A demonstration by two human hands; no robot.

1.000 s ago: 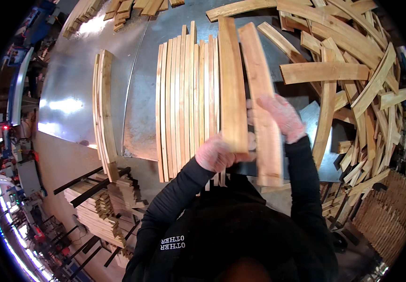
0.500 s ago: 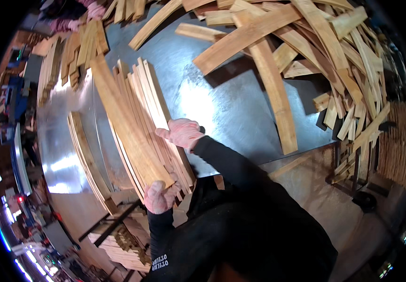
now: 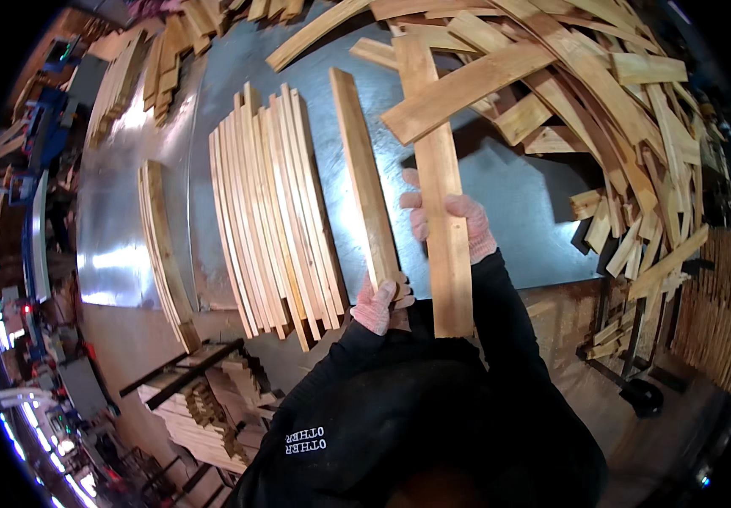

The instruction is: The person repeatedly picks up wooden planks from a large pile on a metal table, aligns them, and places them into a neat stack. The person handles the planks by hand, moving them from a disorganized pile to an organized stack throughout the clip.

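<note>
My left hand (image 3: 375, 305), in a pinkish glove, grips the near end of a narrow wooden board (image 3: 358, 161) turned up on its edge. My right hand (image 3: 470, 222), gloved alike, is wrapped round a wider wooden plank (image 3: 441, 279), thumb on top and fingers showing at its left side. That plank's far part passes under another plank (image 3: 467, 91) of the heap. Left of the board in my left hand, a row of boards (image 3: 272, 212) stands on edge, side by side on the metal table (image 3: 348, 110).
A tangled heap of curved planks (image 3: 585, 93) covers the table's far right. A small stack of boards (image 3: 162, 245) lies at the left, with more stacks (image 3: 120, 89) beyond. Below the table's near edge are a rack of wood pieces (image 3: 204, 415) and a metal stand (image 3: 636, 339).
My left hand has moved right, holding a board on edge. My right hand has left the row and taken hold of a plank by the heap. The slanting board no longer lies across the row.
</note>
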